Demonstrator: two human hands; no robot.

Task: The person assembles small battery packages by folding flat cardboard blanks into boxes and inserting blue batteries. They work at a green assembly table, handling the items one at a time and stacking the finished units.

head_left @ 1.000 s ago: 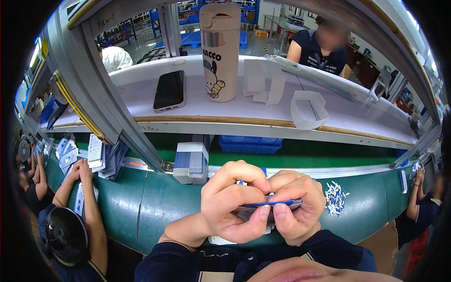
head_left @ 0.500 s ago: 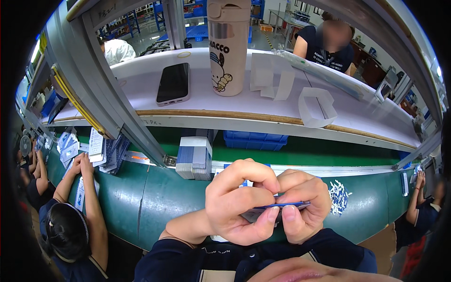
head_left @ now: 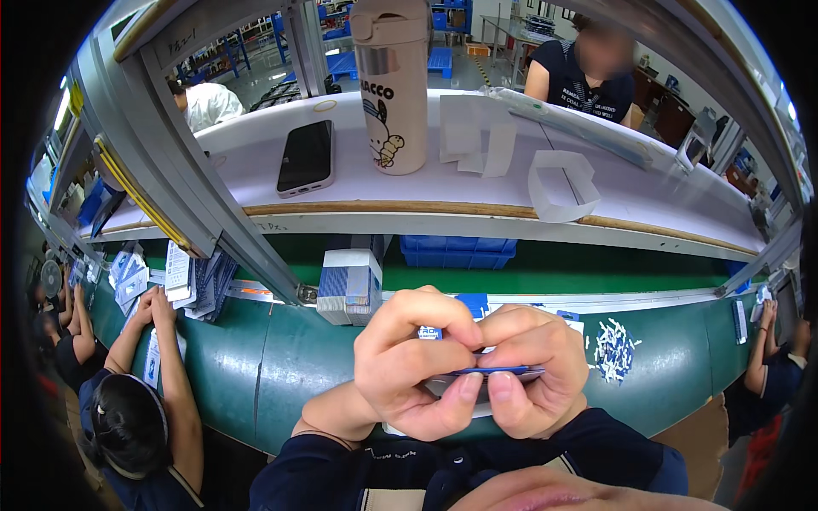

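Both my hands are raised close together above the green table, pinching one thin, flat, blue-edged card [head_left: 503, 370] that is seen nearly edge-on. My left hand [head_left: 417, 362] has thumb and curled fingers closed on its left part. On its right part, my right hand [head_left: 537, 366] grips in the same way, the two thumbs side by side at the near edge. My fingers cover much of the card, so its exact kind is hidden. Blue and white printed pieces [head_left: 473, 305] show partly behind my hands.
A pile of small white-and-blue bits [head_left: 613, 351] lies to the right. Ahead stand a banded card stack [head_left: 349, 289] and a blue bin [head_left: 458, 252]. The raised shelf bears a phone [head_left: 307, 157], a tumbler [head_left: 394, 94] and a paper loop [head_left: 562, 187]. A co-worker [head_left: 128, 422] sits at left.
The view has shifted slightly, and my hands appear a little further left in it. Both still pinch the card in much the same pose.
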